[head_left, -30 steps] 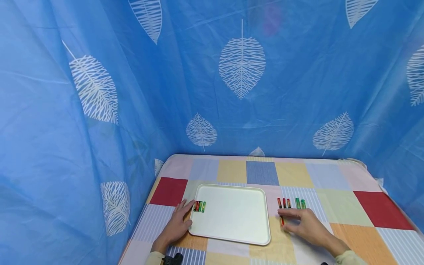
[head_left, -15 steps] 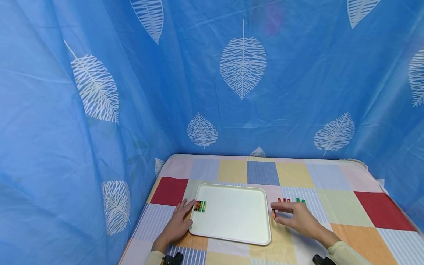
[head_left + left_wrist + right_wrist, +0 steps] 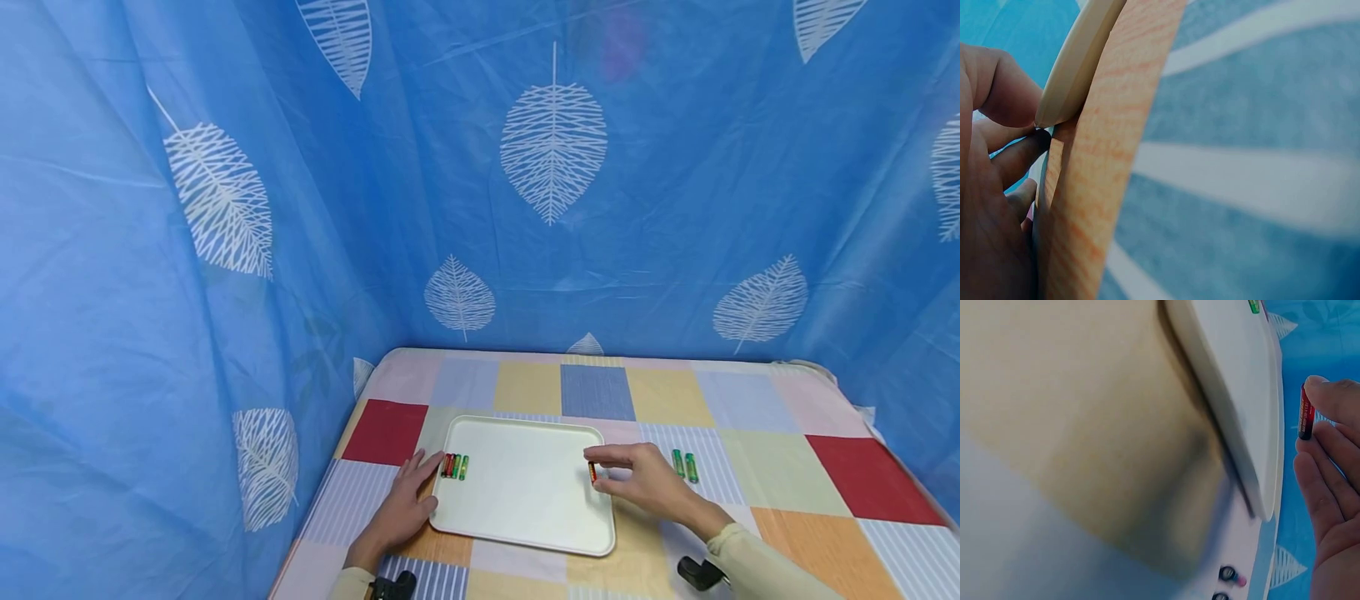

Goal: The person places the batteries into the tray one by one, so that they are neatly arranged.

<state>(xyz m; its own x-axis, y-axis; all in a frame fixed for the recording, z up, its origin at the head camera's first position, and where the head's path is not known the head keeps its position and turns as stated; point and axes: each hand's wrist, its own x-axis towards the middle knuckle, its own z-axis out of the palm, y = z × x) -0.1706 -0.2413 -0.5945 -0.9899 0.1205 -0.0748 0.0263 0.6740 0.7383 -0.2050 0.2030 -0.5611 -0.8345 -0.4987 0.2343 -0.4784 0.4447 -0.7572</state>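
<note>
My right hand pinches a red and black battery between thumb and fingertips, over the right rim of the cream tray. In the right wrist view the battery stands nearly upright in that pinch. My left hand rests at the tray's left edge, fingers fairly straight; in the left wrist view its thumb and fingertips touch the rim. Inside the tray by that hand, red batteries and green batteries lie side by side in a row.
Two green batteries lie on the patchwork tablecloth right of the tray. Ends of dark batteries show low in the right wrist view; in the head view my right hand hides them. A blue leaf-patterned curtain encloses the table's back and sides.
My right hand has lifted the red and black battery from the cloth and carried it left to the tray's right rim. The left hand has stayed at the tray's edge.
</note>
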